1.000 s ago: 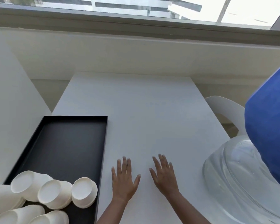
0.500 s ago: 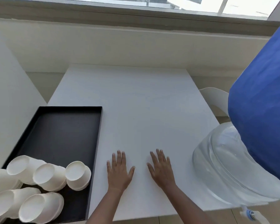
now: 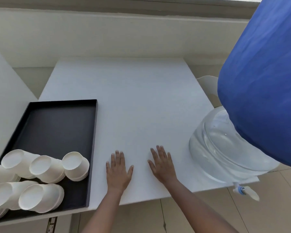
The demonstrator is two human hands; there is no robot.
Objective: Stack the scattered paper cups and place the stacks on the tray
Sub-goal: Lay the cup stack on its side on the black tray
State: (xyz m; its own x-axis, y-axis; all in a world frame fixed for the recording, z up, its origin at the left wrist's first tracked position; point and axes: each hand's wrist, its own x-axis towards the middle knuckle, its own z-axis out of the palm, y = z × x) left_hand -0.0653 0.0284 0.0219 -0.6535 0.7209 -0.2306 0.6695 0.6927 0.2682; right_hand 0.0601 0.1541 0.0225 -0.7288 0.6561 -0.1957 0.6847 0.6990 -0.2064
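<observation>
On table, left hand, right hand flat.

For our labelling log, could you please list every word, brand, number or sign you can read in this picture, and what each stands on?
No text can be read anywhere in this view.
The white paper cups, the black tray, the blue cover and the clear water jug below it show no print.
The small tap at the jug's foot is too blurred to tell.
</observation>
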